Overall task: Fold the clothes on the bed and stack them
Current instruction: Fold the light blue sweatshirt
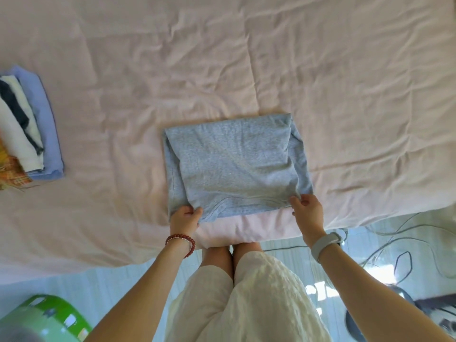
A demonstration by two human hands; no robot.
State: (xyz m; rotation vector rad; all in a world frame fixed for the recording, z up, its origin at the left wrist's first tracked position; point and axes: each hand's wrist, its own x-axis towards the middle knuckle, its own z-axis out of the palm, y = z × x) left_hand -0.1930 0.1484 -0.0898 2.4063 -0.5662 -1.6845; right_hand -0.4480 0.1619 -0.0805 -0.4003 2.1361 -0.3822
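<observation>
A grey T-shirt (234, 164), folded into a rough rectangle, lies on the pink bed (222, 58) near its front edge. My left hand (185, 217) pinches the shirt's near left corner. My right hand (307, 212) pinches the near right corner. The collar edge runs between both hands. At the bed's far left sits a stack of folded clothes (29, 124): a blue piece underneath, white and dark pieces on it, and an orange patterned one at the frame's edge.
A green plastic basket (49, 319) stands on the floor at lower left. Grey cables (399, 245) trail over the shiny floor at right, beside a dark object (434, 314). The wrinkled sheet stretches wide behind and to the right of the shirt.
</observation>
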